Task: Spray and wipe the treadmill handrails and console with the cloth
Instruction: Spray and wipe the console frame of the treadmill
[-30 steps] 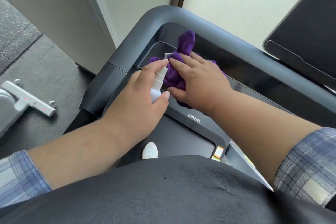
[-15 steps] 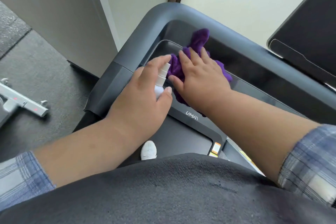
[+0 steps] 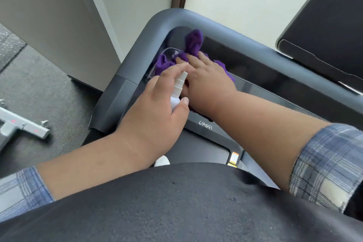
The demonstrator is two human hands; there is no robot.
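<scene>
My right hand point(image 3: 207, 82) presses a crumpled purple cloth point(image 3: 193, 42) flat against the left end of the black treadmill console point(image 3: 275, 82). My left hand point(image 3: 155, 112) is closed around a small white spray bottle point(image 3: 177, 89), index finger lying over its nozzle, which points toward the cloth. The two hands touch side by side. The grey handrail point(image 3: 225, 25) curves around the console's far left corner, just beyond the cloth. Most of the bottle's body is hidden in my palm.
A dark tablet-like screen point(image 3: 326, 25) stands at the upper right above the handrail. A white wall and door frame lie behind. On the dark floor at left sits a grey metal equipment foot point(image 3: 23, 126). My white shoe point(image 3: 162, 161) shows on the treadmill belt.
My right hand and the cloth have slid slightly toward the console's far left corner. My left hand still holds the bottle beside it, and the camera has shifted a little.
</scene>
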